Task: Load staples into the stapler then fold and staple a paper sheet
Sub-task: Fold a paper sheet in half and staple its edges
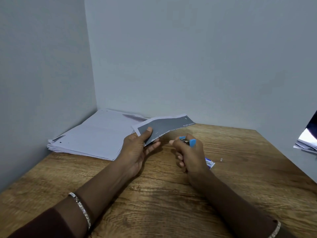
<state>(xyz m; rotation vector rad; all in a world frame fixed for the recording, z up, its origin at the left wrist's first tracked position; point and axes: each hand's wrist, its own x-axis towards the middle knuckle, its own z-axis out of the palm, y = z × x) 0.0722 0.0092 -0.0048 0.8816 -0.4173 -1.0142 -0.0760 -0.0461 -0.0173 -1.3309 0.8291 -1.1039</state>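
Bracelet (80, 208) nearest; mid tabletop (154, 212), left hand (137, 148) pinches the folded paper (164, 126), right hand (188, 155) grips the stapler (188, 141) — stapling step, apparently — next, feed the paper's edge into its mouth.

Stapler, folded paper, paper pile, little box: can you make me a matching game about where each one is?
Things:
1. stapler
2. folded sheet
3. paper stack
4. small box

Places:
A. lying at the far left corner of the table
B. gripped in the right hand
C. on the table, partly hidden behind the right hand
D. pinched in the left hand

Pairs: 1-B, 2-D, 3-A, 4-C
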